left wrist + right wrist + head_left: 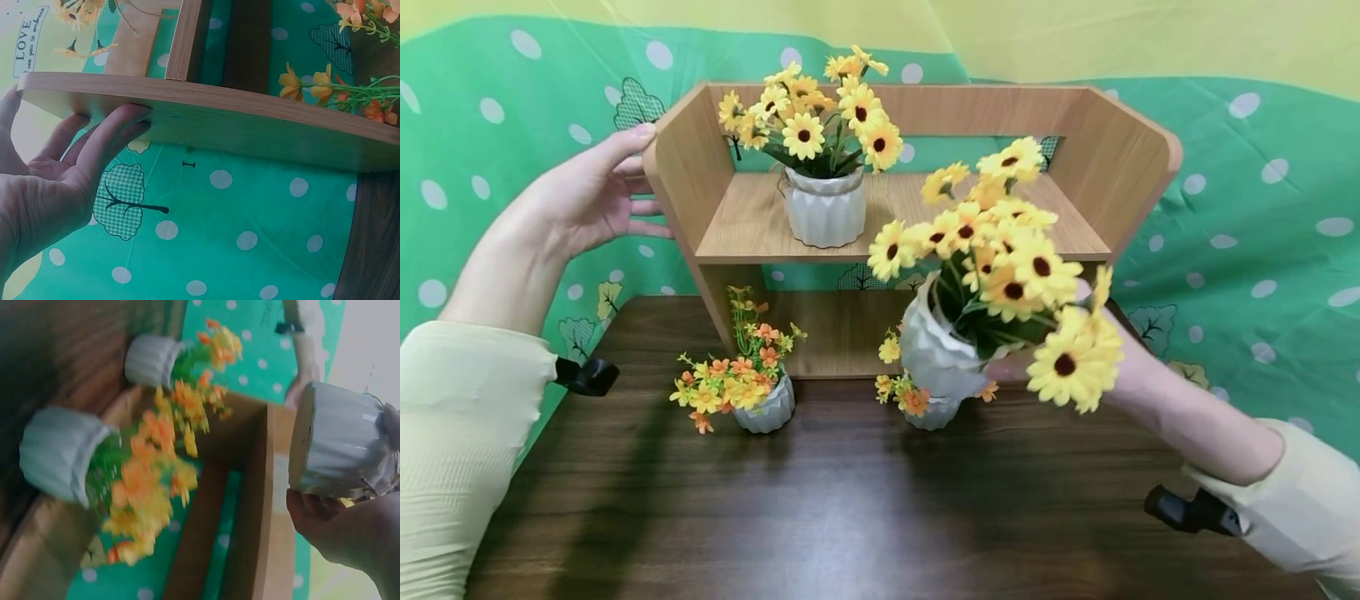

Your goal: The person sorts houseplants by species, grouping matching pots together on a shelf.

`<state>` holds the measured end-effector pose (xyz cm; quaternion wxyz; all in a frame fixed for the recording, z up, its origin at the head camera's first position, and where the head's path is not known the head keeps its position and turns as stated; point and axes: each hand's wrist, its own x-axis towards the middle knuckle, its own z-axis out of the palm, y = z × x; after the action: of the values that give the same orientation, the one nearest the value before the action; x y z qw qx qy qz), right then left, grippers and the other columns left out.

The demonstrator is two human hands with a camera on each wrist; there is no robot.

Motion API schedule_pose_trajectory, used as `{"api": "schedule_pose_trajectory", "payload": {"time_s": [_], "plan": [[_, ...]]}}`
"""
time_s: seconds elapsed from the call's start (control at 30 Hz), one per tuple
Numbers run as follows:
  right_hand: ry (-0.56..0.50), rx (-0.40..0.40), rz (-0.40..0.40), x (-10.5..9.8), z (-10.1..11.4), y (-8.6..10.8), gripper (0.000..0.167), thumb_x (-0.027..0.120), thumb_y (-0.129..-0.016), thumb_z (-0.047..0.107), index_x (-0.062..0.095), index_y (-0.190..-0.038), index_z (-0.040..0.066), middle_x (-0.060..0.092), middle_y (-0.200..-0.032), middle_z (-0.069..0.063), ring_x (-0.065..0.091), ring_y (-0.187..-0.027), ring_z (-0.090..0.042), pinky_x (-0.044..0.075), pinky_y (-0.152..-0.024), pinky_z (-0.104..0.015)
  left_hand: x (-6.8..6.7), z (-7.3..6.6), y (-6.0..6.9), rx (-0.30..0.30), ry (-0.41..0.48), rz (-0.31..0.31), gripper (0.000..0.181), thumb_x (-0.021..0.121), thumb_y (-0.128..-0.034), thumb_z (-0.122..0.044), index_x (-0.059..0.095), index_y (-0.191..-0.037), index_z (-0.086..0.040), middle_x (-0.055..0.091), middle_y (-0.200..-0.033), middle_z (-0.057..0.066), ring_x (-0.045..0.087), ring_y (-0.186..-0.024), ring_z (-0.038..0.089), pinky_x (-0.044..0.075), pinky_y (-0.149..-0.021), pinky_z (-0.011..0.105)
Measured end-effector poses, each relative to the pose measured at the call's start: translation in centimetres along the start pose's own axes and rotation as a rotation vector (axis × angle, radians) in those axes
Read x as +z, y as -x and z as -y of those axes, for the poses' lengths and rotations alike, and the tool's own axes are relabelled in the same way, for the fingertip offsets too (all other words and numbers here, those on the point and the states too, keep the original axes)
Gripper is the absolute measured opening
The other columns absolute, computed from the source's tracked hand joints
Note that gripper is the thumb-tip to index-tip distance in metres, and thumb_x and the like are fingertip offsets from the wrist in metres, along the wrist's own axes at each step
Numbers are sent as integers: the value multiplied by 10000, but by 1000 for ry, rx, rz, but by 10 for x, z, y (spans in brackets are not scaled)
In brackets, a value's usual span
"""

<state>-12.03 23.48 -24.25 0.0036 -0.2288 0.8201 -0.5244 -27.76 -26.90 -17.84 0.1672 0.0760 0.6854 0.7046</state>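
My right hand (pixel 340 528) grips a white fluted pot (pixel 940 350) of yellow daisy-like artificial flowers (pixel 1011 275). It tilts in the air in front of the shelf's right half, and the blooms hide most of that hand in the head view. My left hand (pixel 598 196) touches the outer left side of the wooden shelf (pixel 688 167), its fingertips against the panel and the thumb at the front edge. A second white pot (pixel 826 208) of yellow daisies stands upright on the upper board, left of centre.
On the dark wooden table (pixel 820 508), two smaller white pots with orange and yellow flowers stand before the lower compartment: a left pot (pixel 767 408) and a right pot (pixel 931 414), partly covered by the held one. A green dotted cloth (pixel 1240 192) hangs behind.
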Motion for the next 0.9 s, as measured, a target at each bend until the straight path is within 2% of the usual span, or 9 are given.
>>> {"api": "schedule_pose_trajectory", "payload": {"time_s": [0.03, 0.1, 0.17, 0.23, 0.3, 0.4, 0.53, 0.77, 0.9], "plan": [[79, 32, -2, -5, 4, -5, 781, 878, -754, -19, 545, -1427, 196, 646, -1315, 116, 595, -1206, -19, 479, -994, -113, 0, -1, 0, 0, -1, 0, 505, 537, -1040, -443, 430, -1523, -340, 480, -1470, -14, 718, -1076, 223, 630, -765, 509], [76, 50, -38, -14, 9, -11, 833, 866, -767, -24, 495, -1481, 192, 604, -1374, 109, 551, -1259, -21, 446, -1017, -96, 0, -1, 0, -2, -2, -3, 508, 541, -1038, -446, 424, -1522, -344, 471, -1477, -13, 716, -1077, 225, 631, -765, 509], [-18, 24, -76, -20, 12, -18, 844, 835, -771, -87, 483, -1496, 163, 593, -1404, 74, 538, -1293, -54, 428, -1046, -105, 0, -2, 0, -4, -6, -3, 515, 542, -1037, -448, 411, -1524, -350, 453, -1487, -10, 714, -1078, 228, 631, -766, 506], [-144, -38, -89, -26, 13, -26, 798, 780, -773, -167, 514, -1466, 127, 614, -1378, 40, 557, -1272, -80, 432, -1059, -131, 1, -2, 0, -6, -9, -6, 518, 544, -1035, -449, 404, -1525, -356, 444, -1491, -9, 714, -1074, 230, 631, -764, 505], [-281, -96, -60, -32, 14, -34, 708, 714, -784, -240, 570, -1401, 75, 654, -1330, -15, 604, -1225, -123, 483, -1035, -184, 1, -2, 1, -6, -10, -7, 517, 544, -1035, -449, 407, -1525, -355, 444, -1494, -8, 718, -1072, 231, 631, -763, 503], [-361, -161, -32, -40, 13, -45, 566, 656, -811, -261, 624, -1295, 31, 696, -1216, -36, 651, -1111, -141, 536, -955, -230, 1, -2, 0, -7, -11, -6, 519, 542, -1036, -453, 419, -1528, -344, 455, -1489, -6, 723, -1068, 228, 631, -765, 502], [-378, -211, -56, -49, 13, -59, 529, 664, -808, -247, 624, -1265, 17, 679, -1184, -46, 629, -1095, -158, 520, -949, -251, 1, -4, 0, -4, -2, 5, 514, 536, -1040, -442, 424, -1530, -335, 456, -1488, 2, 723, -1073, 229, 630, -772, 508], [-362, -132, -96, -63, 3, -81, 507, 678, -856, -183, 603, -1302, 46, 653, -1216, -36, 613, -1107, -154, 524, -917, -257, -1, -3, 0, -1, 39, 13, 488, 538, -1045, -419, 441, -1513, -322, 529, -1433, -10, 728, -1070, 254, 630, -767, 519], [-365, -107, -98, -70, 0, -91, 574, 683, -871, -162, 561, -1380, 70, 621, -1303, -43, 586, -1160, -161, 528, -911, -251, -2, -1, 0, -7, 34, 7, 493, 539, -1042, -436, 453, -1513, -315, 524, -1444, -18, 725, -1075, 250, 631, -773, 515]]}}
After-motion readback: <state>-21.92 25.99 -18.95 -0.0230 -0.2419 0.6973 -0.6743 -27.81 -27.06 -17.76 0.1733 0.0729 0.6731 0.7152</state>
